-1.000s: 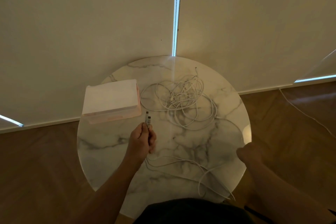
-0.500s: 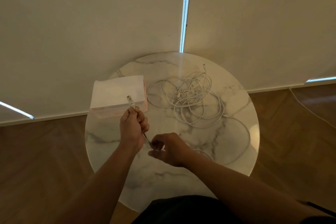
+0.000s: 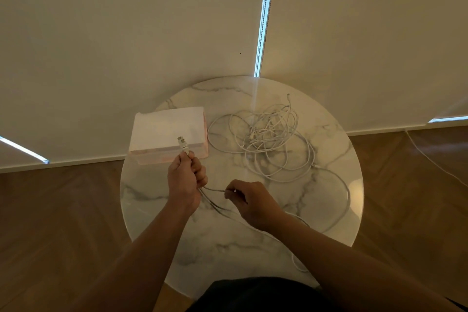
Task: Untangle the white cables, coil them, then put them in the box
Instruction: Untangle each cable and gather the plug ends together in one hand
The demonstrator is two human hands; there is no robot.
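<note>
A tangle of white cables [image 3: 272,142] lies on the far right part of a round marble table [image 3: 329,134]. A pale pink and white box [image 3: 168,132] stands at the table's far left. My left hand [image 3: 186,180] is closed around one white cable, and the cable's plugs [image 3: 182,145] stick up above the fist, in front of the box. My right hand [image 3: 249,200] pinches the same cable a short way from the left fist. From there the cable trails down over the near part of the table.
A loose loop of cable [image 3: 339,200] runs along the table's right edge. Cream blinds [image 3: 126,33] hang right behind the table. Wooden floor [image 3: 50,210] surrounds it. Another thin cable [image 3: 430,157] lies on the floor at right.
My left hand lifted the cable end toward the box. My right hand came in from the table's right edge and took hold of the cable beside the left fist.
</note>
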